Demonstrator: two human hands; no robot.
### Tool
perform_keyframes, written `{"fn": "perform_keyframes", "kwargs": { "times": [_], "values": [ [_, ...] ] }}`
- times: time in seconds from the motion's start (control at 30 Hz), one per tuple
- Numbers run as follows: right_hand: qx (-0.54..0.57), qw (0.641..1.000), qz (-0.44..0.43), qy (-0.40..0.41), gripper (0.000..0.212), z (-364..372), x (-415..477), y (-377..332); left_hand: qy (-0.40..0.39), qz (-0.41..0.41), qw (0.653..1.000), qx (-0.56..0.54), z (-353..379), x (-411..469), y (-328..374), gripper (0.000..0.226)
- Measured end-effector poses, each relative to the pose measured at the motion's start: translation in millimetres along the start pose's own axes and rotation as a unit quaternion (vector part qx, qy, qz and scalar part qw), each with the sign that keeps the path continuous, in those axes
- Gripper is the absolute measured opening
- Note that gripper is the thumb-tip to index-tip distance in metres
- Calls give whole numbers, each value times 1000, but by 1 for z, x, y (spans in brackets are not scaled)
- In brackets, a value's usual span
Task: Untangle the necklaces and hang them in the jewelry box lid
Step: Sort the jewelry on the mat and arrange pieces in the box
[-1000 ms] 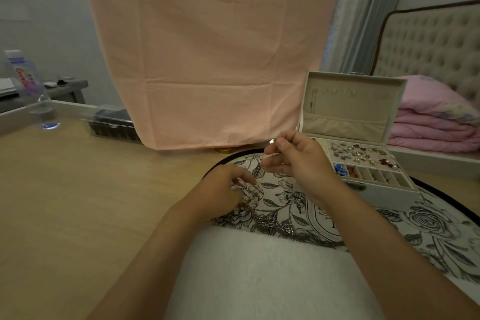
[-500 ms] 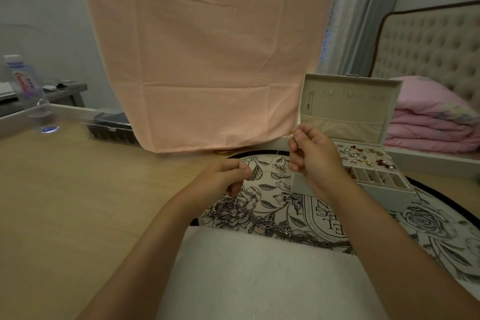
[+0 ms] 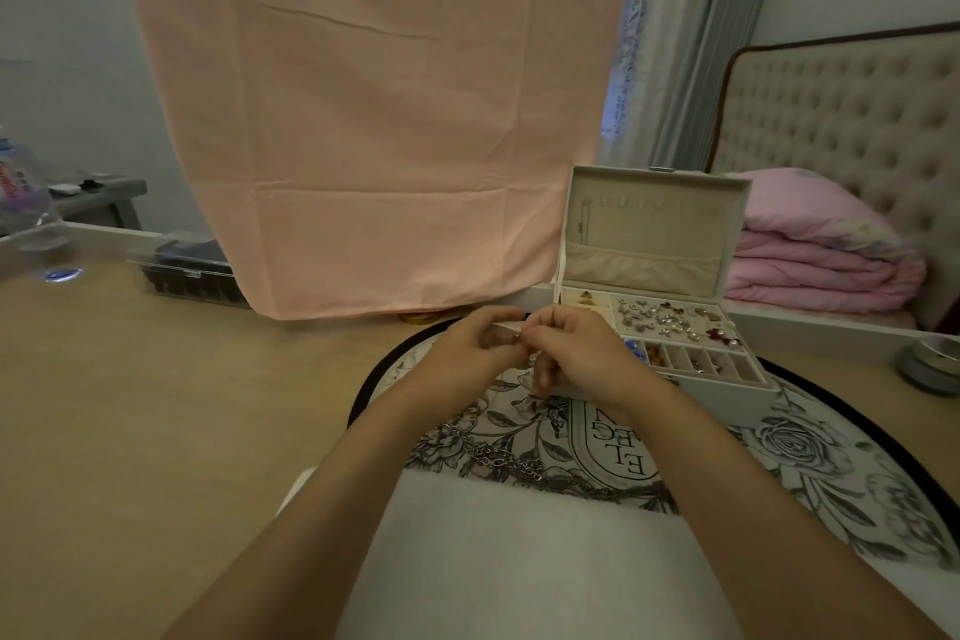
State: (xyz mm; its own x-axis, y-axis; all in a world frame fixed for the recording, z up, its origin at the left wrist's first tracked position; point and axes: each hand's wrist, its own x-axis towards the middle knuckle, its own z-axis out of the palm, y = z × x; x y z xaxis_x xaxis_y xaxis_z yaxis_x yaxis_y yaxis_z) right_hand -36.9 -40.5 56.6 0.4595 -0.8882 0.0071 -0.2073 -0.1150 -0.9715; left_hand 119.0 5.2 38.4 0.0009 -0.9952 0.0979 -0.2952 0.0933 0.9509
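While both hands meet above the round floral mat (image 3: 810,452), a pale wooden bench (image 3: 156,431) spreads around it, with a white cloth (image 3: 519,561) lying over the near edge. A pink sheet (image 3: 363,120) hangs behind the bench, grey curtains (image 3: 701,42) fall beside it, and to the right a tufted headboard (image 3: 852,109) rises over a folded pink quilt (image 3: 815,255). A clear case with dark contents (image 3: 187,270) sits at the far left, near a water bottle (image 3: 18,187), and a grey round dish (image 3: 930,364) stands at the right edge.

The left hand (image 3: 462,353) and right hand (image 3: 587,359) touch, fingers curled, pinching a fine necklace (image 3: 506,325) between them; its links are too small to make out. More tangled necklaces (image 3: 509,460) lie on the mat just beyond the white cloth. The jewelry box (image 3: 717,382) stands open on the mat right of the hands, its lid (image 3: 654,229) upright with a row of hooks and a thin strand hanging at the left end.

On the mat, an oval frame carries the letters "ELEG"; the rest is under the right forearm. Red lettering on the bottle is too blurred to read.
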Motion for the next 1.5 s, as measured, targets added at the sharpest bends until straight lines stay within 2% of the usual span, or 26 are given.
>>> {"fn": "perform_keyframes", "kwargs": {
  "times": [0.03, 0.17, 0.27, 0.33, 0.43, 0.53, 0.6, 0.67, 0.77, 0.83, 0.9, 1.07, 1.17, 1.27, 1.33, 1.4, 1.5],
  "values": [
    [8, 1000, 1, 5, 9, -4, -1, -1, -13, -14, 1000, -16, 3, 4, 2, 34],
    [6, 1000, -5, 21, 9, -28, -8, -5, -111, -48, 992, 45, 5, 10, 7, 21],
    [-22, 998, 2, 53, 9, -53, -15, -4, -94, -48, 992, 68, 0, 12, 11, 29],
    [-66, 996, 14, 60, 9, -70, -22, 0, -77, -54, 995, 36, -3, 12, 14, 32],
    [-153, 987, 33, 21, 7, -89, -33, 10, -62, -68, 994, -62, 1, 13, 22, 32],
    [-239, 970, 50, -13, 9, -98, -42, 18, -108, -55, 984, -127, 19, 14, 32, 31],
    [-284, 957, 56, -34, 6, -102, -47, 17, -139, -44, 984, -102, 32, 17, 38, 27],
    [-298, 951, 60, -54, 17, -105, -51, 11, -158, -37, 986, -42, 44, 21, 46, 24],
    [-233, 969, 9, -83, 31, -105, -53, -2, -182, -28, 982, 43, 60, 25, 59, 24],
    [-140, 985, -14, -101, 35, -106, -53, -8, -186, -23, 980, 72, 66, 27, 67, 26],
    [-111, 988, -26, -101, 37, -108, -53, -12, -175, -22, 981, 82, 68, 31, 73, 25],
    [-143, 988, -39, -34, 13, -120, -49, -12, -180, -51, 977, 99, 58, 35, 76, 28],
    [-132, 990, -39, 18, 9, -130, -49, -17, -182, -69, 976, 102, 49, 35, 73, 28],
    [-122, 990, -23, 73, 9, -141, -49, -20, -160, -59, 984, 48, 42, 35, 70, 26],
    [-103, 990, -10, 95, 9, -149, -46, -20, -146, -56, 987, -45, 41, 38, 70, 26],
    [-86, 991, 1, 100, 10, -154, -44, -21, -139, -47, 981, -124, 42, 41, 74, 28],
    [-115, 988, -1, 101, 11, -159, -39, -23, -158, -17, 973, -170, 49, 48, 90, 26]
  ]
}}
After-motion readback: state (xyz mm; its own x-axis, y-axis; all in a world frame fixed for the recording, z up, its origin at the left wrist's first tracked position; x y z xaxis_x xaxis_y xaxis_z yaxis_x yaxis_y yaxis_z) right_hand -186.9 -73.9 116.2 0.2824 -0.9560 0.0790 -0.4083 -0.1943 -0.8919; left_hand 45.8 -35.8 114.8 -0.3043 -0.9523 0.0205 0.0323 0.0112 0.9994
